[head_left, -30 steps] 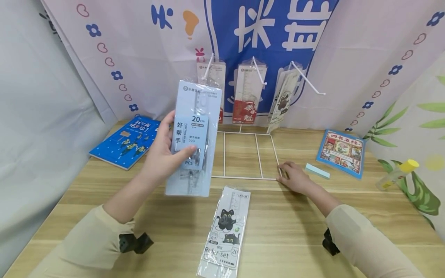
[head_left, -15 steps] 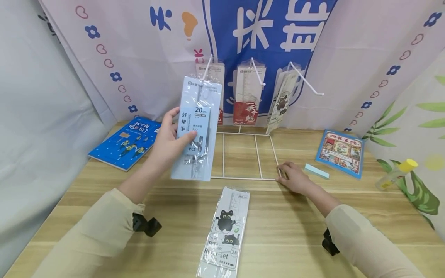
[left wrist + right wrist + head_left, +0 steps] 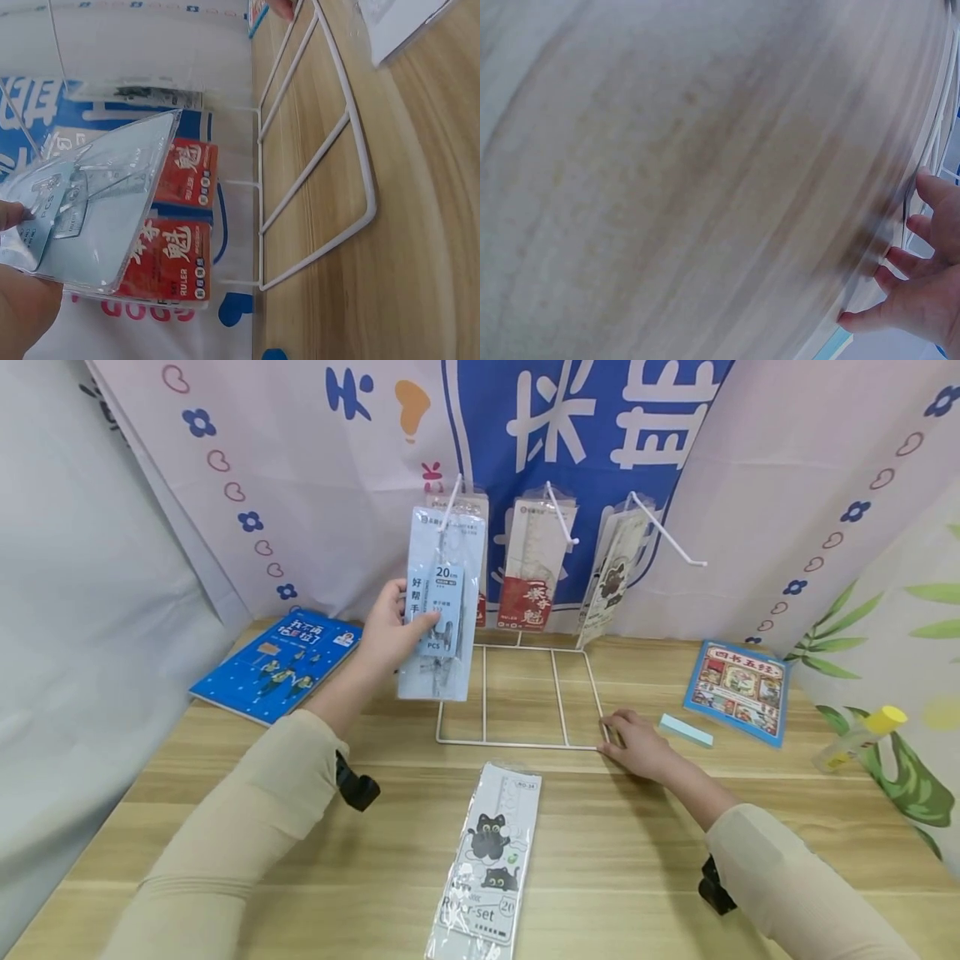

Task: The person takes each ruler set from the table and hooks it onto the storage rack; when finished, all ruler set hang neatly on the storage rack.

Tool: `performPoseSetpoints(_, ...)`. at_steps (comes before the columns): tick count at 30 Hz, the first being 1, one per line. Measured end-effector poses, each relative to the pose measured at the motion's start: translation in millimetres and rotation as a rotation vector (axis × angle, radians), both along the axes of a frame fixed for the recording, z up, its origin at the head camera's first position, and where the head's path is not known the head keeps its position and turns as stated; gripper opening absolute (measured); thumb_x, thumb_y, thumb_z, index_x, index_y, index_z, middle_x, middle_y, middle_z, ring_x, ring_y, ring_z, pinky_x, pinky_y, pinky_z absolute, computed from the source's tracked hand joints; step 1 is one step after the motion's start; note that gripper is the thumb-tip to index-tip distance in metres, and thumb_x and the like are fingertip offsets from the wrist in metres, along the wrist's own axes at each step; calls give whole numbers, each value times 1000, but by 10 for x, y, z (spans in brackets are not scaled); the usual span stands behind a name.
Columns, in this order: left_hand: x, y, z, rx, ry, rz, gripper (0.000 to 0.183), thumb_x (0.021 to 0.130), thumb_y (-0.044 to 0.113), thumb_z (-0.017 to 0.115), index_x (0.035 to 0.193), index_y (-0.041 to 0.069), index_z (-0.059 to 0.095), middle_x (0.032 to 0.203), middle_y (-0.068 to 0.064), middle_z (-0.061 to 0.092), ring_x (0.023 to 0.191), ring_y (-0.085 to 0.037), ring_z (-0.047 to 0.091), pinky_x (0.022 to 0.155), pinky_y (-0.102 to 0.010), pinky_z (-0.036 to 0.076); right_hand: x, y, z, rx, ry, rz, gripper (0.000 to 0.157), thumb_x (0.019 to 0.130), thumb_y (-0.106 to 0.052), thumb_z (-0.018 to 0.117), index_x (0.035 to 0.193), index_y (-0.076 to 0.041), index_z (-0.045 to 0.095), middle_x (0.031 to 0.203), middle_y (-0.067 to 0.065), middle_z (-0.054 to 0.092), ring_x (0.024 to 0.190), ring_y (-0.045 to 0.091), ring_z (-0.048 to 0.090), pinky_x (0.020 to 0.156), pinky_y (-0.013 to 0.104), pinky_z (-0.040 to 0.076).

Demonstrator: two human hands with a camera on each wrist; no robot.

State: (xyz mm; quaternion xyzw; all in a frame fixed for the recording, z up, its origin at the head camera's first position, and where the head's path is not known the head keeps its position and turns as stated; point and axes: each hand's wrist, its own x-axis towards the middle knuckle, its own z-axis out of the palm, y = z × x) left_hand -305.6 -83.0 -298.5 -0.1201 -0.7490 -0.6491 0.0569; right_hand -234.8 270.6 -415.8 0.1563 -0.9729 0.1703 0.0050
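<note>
My left hand (image 3: 393, 631) grips a clear-wrapped pale blue ruler set (image 3: 442, 668), thumb on its front. The pack stands upright at the left hook (image 3: 452, 503) of a white wire display rack (image 3: 517, 745), its top overlapping the hook. Whether the hook passes through its hole cannot be told. Behind it hangs a red and white ruler set (image 3: 184, 262). My right hand (image 3: 637, 747) holds the rack's front right corner with thumb and fingers. A cat-print ruler set (image 3: 487, 860) lies on the table in front of the rack.
Another red and white ruler set (image 3: 534, 568) hangs on the middle hook; cat-print packs (image 3: 611, 577) hang on the right one. A blue book (image 3: 281, 668) lies left. To the right are a light blue bar (image 3: 686, 730), a picture book (image 3: 738, 693) and a yellow-capped bottle (image 3: 858, 739).
My left hand has carried the pale blue ruler set forward, up and slightly right to the left hook. The right hand has stayed at the rack's corner.
</note>
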Motion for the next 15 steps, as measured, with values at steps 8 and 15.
performPoseSetpoints(8,-338,71,1,-58,-44,35,42,88,11,57,126,10,38,112,-9,57,93,-20,59,75,-28,52,-12,18,-23,4,-3,-11,48,87,-20,59,124,8,46,124,33,39,111,50,39,89,59,36)
performPoseSetpoints(15,-466,74,-55,-85,-63,45,45,89,16,57,129,9,37,115,-9,56,99,-20,57,80,-29,50,-26,25,-35,2,3,-10,47,87,-19,59,124,7,47,124,33,40,110,50,40,87,59,38)
